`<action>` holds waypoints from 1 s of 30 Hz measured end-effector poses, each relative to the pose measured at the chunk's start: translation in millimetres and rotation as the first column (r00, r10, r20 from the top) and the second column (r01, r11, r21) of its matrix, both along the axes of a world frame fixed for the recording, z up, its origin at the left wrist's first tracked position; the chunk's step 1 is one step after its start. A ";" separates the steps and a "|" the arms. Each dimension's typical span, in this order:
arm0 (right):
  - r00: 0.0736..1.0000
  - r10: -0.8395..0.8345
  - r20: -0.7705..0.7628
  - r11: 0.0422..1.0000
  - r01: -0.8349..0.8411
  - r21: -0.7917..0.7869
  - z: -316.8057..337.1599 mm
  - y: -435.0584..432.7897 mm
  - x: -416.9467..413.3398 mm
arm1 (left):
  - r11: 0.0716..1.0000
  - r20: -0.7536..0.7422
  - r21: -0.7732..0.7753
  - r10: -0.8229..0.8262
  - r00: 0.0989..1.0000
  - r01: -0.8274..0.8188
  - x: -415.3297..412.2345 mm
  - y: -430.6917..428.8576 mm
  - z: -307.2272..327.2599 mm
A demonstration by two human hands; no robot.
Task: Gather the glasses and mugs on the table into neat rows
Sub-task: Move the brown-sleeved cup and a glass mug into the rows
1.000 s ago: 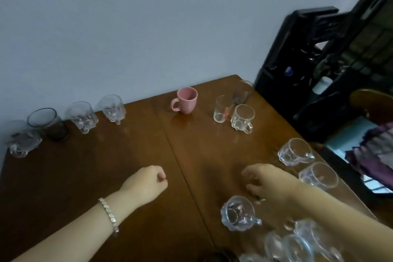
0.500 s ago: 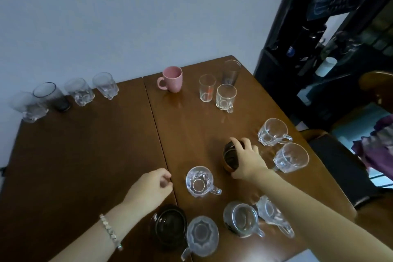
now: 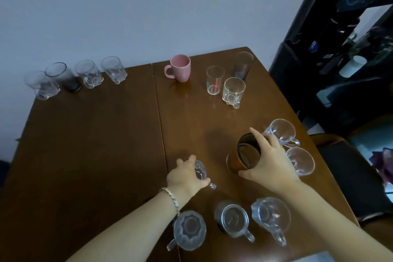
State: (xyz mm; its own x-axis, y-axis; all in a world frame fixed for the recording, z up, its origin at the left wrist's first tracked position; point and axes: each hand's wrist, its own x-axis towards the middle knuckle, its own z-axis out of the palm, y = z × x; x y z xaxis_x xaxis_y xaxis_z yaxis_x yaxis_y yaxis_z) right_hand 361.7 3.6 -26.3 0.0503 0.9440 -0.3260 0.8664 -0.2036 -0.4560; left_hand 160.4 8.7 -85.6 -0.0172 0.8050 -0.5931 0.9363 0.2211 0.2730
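Observation:
My right hand (image 3: 271, 160) grips a dark amber glass (image 3: 244, 153), tilted and lifted slightly above the brown table (image 3: 85, 144). My left hand (image 3: 182, 178) closes over a clear glass mug (image 3: 201, 171) near the table's middle. Two clear mugs (image 3: 281, 132) (image 3: 302, 160) stand just right of my right hand. Three more clear mugs (image 3: 189, 233) (image 3: 234, 220) (image 3: 271, 216) sit along the near edge. A pink mug (image 3: 179, 68), two tumblers (image 3: 214, 79) (image 3: 242, 66) and a clear mug (image 3: 232, 91) stand at the far right. Several glasses (image 3: 89, 73) line the far left edge.
A seam (image 3: 159, 112) splits the tabletop down the middle. A black water dispenser (image 3: 331, 49) stands beyond the table's right edge, with a dark chair seat (image 3: 348, 168) beside it. The wall runs along the far edge.
My left hand moved forward and closed on the clear mug. My right hand lifted and tilted the dark amber glass. The camera view shifted downward.

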 end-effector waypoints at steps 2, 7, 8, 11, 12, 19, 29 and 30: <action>0.999 0.043 0.024 0.999 -0.044 0.021 8.3 1.8 -9.5 | 0.998 0.100 0.048 0.033 0.994 -0.038 -20.8 -3.5 9.5; 0.986 0.163 0.021 0.986 -0.164 0.032 20.6 20.8 -64.2 | 0.942 0.300 0.170 0.231 0.926 -0.290 -111.8 -11.7 49.1; 0.982 0.189 0.011 0.982 -0.189 0.028 22.2 25.8 -80.8 | 0.924 0.314 0.196 0.257 0.914 -0.328 -134.6 -12.6 56.1; 0.963 0.269 0.001 0.963 -0.269 0.022 24.2 39.0 -137.6 | 0.883 0.276 0.287 0.295 0.915 -0.371 -208.4 -10.1 71.8; 0.957 0.291 -0.003 0.957 -0.291 0.023 23.9 42.8 -158.8 | 0.875 0.242 0.314 0.302 0.922 -0.369 -234.9 -7.1 75.2; 0.937 0.345 -0.049 0.938 -0.346 -0.016 15.9 70.3 -307.6 | 0.833 0.123 0.418 0.343 0.931 -0.362 -415.7 53.5 60.5; 0.946 0.325 -0.014 0.943 -0.325 -0.073 -20.2 140.2 -460.3 | 0.884 0.176 0.362 0.245 0.953 -0.294 -524.6 171.0 6.7; 0.950 0.310 -0.015 0.948 -0.311 -0.071 -23.9 149.2 -471.4 | 0.889 0.188 0.364 0.222 0.957 -0.278 -528.8 178.3 3.6</action>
